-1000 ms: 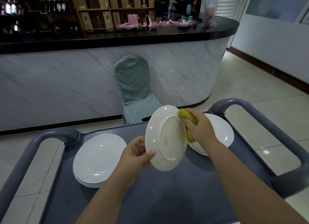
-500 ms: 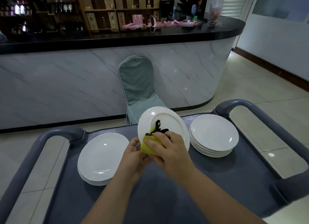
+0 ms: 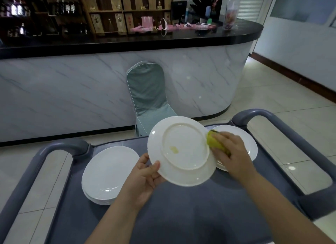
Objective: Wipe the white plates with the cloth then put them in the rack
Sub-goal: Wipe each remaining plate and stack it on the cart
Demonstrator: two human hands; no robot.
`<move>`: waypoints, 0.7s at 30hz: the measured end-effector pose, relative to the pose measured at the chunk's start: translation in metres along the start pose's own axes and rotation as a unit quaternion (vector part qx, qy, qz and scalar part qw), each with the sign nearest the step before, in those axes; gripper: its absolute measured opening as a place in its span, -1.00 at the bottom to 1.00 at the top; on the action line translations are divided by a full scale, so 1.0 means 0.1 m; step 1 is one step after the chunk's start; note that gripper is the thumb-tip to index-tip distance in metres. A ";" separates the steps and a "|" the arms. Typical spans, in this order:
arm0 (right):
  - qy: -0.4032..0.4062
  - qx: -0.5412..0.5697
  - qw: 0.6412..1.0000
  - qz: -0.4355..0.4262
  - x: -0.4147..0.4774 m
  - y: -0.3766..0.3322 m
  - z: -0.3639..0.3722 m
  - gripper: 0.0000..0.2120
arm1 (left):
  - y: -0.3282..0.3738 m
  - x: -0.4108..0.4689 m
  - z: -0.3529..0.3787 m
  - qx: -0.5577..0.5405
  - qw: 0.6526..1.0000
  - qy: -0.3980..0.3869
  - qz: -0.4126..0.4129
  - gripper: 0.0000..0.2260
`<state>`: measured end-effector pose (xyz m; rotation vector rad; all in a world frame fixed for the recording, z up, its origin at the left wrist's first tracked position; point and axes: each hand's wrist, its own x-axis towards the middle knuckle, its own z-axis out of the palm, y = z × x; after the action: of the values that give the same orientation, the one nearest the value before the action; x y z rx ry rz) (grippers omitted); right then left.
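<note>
The plate [image 3: 181, 151] is held above the cart top [image 3: 181, 216], underside shown, pinched at its lower-left rim by the left hand [image 3: 145, 172]. The cloth [image 3: 213, 141], bunched in the curled right hand [image 3: 231, 152], has been shifted from the near rim to the right rim. A yellowish mark [image 3: 174, 150] is left on the base, so wiping is judged unfinished; stacks lie by the left edge [image 3: 109, 171] and far right corner [image 3: 249, 143].

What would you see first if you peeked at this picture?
First, the white plate in the middle: the left hand holds it up tilted, underside showing, while the right hand presses a yellow cloth against its right edge. Next, on the grey cart, a left stack and a right stack of plates.
</note>
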<state>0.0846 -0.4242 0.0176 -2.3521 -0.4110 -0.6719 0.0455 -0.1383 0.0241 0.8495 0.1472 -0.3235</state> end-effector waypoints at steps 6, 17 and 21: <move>-0.039 -0.013 0.994 0.103 0.82 -0.25 0.10 -0.65 | 0.03 0.02 0.11 0.121 0.991 -0.065 0.005 -0.67; -0.122 -0.040 0.992 -0.018 0.63 -0.63 0.44 -0.47 | 0.07 0.07 -0.05 0.153 0.988 -0.011 0.020 -0.65; -0.067 0.081 0.994 0.032 0.60 -0.79 0.48 -0.53 | -0.01 0.09 0.02 0.151 0.988 -0.015 0.017 -0.65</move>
<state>0.1158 -0.3269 0.0598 -2.2530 -0.4306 -0.4347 0.0531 -0.1421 0.0220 1.1443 0.0550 -0.3315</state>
